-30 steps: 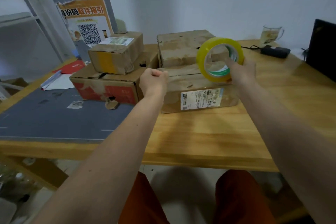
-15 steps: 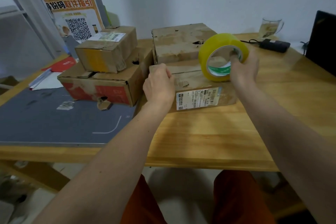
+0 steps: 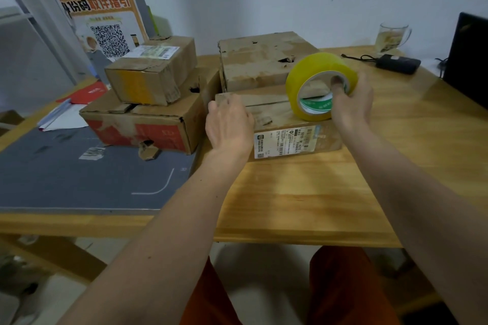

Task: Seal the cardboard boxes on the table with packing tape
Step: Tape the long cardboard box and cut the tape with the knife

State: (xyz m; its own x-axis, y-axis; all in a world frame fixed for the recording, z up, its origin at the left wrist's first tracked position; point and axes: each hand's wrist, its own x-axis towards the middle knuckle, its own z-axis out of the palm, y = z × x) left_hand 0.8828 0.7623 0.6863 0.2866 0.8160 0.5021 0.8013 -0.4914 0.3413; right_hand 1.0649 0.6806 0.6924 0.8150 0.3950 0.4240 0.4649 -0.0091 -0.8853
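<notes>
A low cardboard box (image 3: 280,116) with a white shipping label on its front sits at the middle of the wooden table (image 3: 303,192). My left hand (image 3: 228,126) lies palm down on that box's left front corner. My right hand (image 3: 351,103) grips a yellow roll of packing tape (image 3: 320,71), thumb inside its core, resting on edge on the box's right top. A taller box (image 3: 261,60) stands right behind it. To the left, a small box (image 3: 153,71) is stacked on a red-printed box (image 3: 142,124).
A grey mat (image 3: 66,179) covers the table's left part, with papers (image 3: 63,119) at its far edge. A glass mug (image 3: 392,37), a black adapter with cable (image 3: 397,63) and a dark screen (image 3: 467,58) stand at the back right. A QR-code poster (image 3: 105,24) leans behind the boxes.
The tape roll came down from mid-air onto the low box's top. My left hand spread flat and slid onto the box's left corner. The view shifted closer.
</notes>
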